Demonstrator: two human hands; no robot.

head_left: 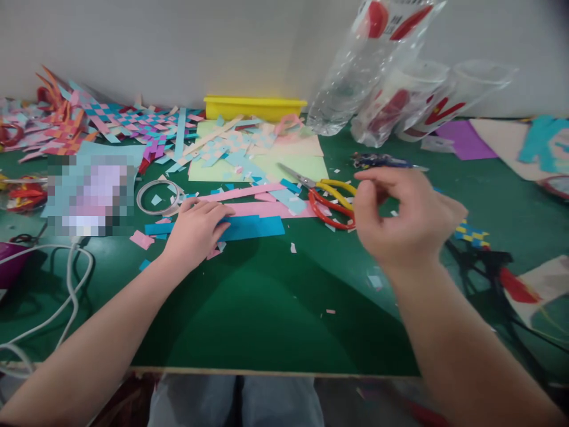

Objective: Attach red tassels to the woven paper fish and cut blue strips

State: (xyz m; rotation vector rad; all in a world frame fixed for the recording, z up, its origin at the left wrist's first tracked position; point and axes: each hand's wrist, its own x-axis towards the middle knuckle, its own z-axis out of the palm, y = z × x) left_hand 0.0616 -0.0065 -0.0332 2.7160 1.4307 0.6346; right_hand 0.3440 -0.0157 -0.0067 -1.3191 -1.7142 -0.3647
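My left hand (195, 228) rests on the table with its fingers bent over a blue paper strip (255, 228), thumb and forefinger at the paper's upper side. Pink paper strips (267, 209) lie just behind the blue one. My right hand (400, 216) is raised over the table, fingers curled toward the thumb; whether something small sits between the tips cannot be made out. Just left of it are scissors (331, 201) with red and yellow handles, blades pointing up and left. Beyond my left hand lies a roll of clear tape (157, 197).
Woven paper and loose strips (128, 118) are heaped at the back left. A yellow box (253, 108) stands against the wall beside bagged plastic cups (400, 101). A blurred-out phone (93, 196) with a white cable (69, 290) lies left. Paper scraps dot the green table (275, 320).
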